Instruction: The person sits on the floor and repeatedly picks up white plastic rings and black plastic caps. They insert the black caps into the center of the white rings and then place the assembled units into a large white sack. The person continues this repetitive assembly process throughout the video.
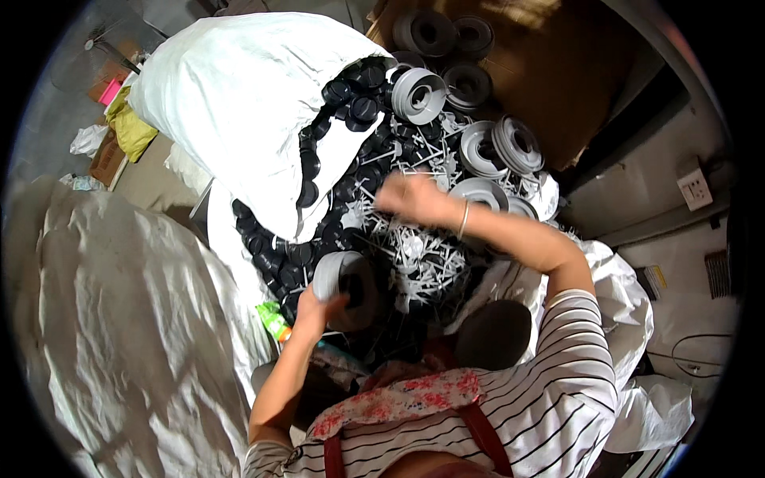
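Striped shirt (575, 358), ring (331, 276) (in left hand (311, 314))

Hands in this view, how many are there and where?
2: the left hand holds a ribbed grey ring; the right hand, blurred, is over the white sticks, touch unclear. No others show.

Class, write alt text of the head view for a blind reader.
A person's left hand holds a grey ribbed ring; the right hand, blurred, is over loose white plastic sticks among black caps. Beyond: an open white sack, caps at its mouth, and other grey rings.
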`<state>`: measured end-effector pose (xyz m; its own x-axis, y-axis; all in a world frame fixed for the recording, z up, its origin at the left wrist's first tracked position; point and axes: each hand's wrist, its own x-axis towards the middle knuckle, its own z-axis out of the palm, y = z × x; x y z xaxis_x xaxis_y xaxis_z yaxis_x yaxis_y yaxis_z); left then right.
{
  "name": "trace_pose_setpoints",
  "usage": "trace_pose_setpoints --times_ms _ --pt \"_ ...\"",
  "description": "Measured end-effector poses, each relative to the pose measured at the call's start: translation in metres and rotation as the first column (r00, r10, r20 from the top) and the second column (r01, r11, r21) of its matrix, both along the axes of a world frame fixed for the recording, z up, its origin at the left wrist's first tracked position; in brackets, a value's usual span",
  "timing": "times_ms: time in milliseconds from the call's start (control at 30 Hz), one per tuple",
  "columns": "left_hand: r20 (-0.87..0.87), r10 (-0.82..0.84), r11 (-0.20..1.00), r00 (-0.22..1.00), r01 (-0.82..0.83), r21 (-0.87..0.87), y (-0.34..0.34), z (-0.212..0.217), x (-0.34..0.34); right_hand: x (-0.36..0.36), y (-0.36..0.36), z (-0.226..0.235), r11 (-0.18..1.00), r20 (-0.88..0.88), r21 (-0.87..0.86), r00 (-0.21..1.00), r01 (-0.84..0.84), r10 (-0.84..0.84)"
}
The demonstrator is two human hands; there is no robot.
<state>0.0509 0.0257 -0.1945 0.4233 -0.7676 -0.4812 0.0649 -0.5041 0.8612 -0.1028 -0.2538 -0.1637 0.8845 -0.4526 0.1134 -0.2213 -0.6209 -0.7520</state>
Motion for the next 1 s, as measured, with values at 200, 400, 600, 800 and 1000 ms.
trace_pose_setpoints --times_ms 200,400,600,800,1000 --pt "0.779 -0.317 0.937 0.541 0.305 0.169 0.0 -0.006 0.02 0.036 -0.278 -0.028 0.701 0.182 -0.258 0.746 0.665 -0.64" --pt "0.651 -0.266 0.96 0.711 0.256 0.112 -0.02 -0.044 0.037 0.08 -0.415 -0.082 0.793 -0.361 -0.344 0.709 0.502 -0.606" --pt "0.699 -0.216 0.972 0.682 0.22 0.086 -0.027 -0.061 0.05 0.091 -0.455 -0.123 0.901 -0.355 0.122 0.866 0.416 -0.351" --pt "0.705 -0.368 0.928 0.606 0.284 0.241 -0.03 -0.058 0.053 0.057 -0.415 -0.096 0.916 -0.478 0.324 0.877 0.237 -0.058" --pt "0.644 -0.541 0.839 0.54 0.3 0.454 -0.015 -0.056 0.047 -0.028 -0.354 -0.115 0.958 -0.29 -0.281 0.947 0.056 -0.141"
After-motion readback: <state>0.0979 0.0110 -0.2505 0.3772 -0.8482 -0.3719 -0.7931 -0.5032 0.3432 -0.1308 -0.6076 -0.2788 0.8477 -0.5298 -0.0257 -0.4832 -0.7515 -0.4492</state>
